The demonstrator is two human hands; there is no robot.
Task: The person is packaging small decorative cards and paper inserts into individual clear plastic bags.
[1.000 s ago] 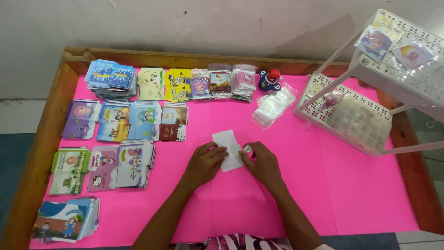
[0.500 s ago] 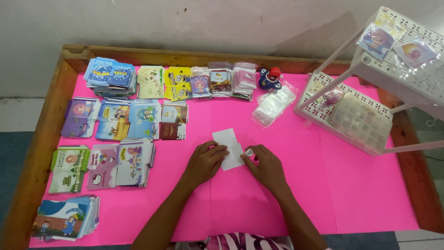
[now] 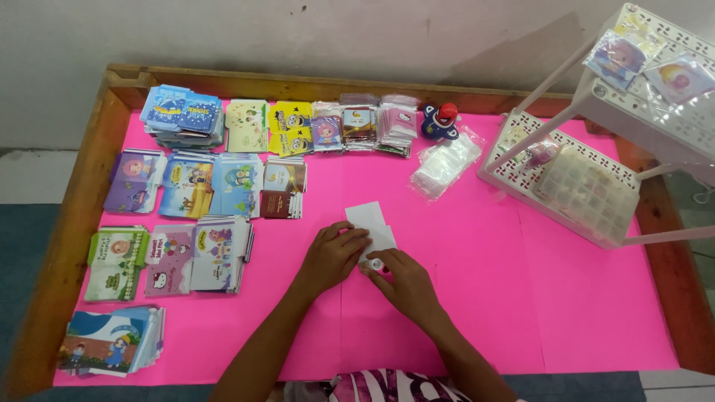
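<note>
Head view down on a wooden-framed table (image 3: 89, 171) covered in a bright pink sheet (image 3: 566, 298). Landmark: the white paper piece (image 3: 370, 221), lying flat near the middle of the sheet. Left hand (image 3: 334, 254) sits just below-left of the paper, fingers curled, fingertips pressing its lower edge. Right hand (image 3: 406, 284) is just below the paper, fingers pinched narrow around a small white tube-like item (image 3: 375, 264) that touches or nearly touches the paper's bottom corner; too small to tell exactly what it is. The hands are close together, almost touching. Left of the paper: rows of colourful cartoon card packs (image 3: 223, 186) in stacks, running to the table's left rail. Up-left of the paper, along the back rail, a blue stack (image 3: 182, 115), yellow packs (image 3: 290, 126) and clear-sleeved small packs (image 3: 395, 123). Above the paper, a small blue and red toy figure (image 3: 439, 120). Up-right of the paper, a loose pile of clear plastic sleeves (image 3: 445, 165). Far right of the paper, a white perforated plastic rack (image 3: 588, 186) tipped on its side, with a few clear packets on its upper shelf (image 3: 655, 71). Below the paper, at the frame's bottom edge, a patterned garment (image 3: 387, 387).
</note>
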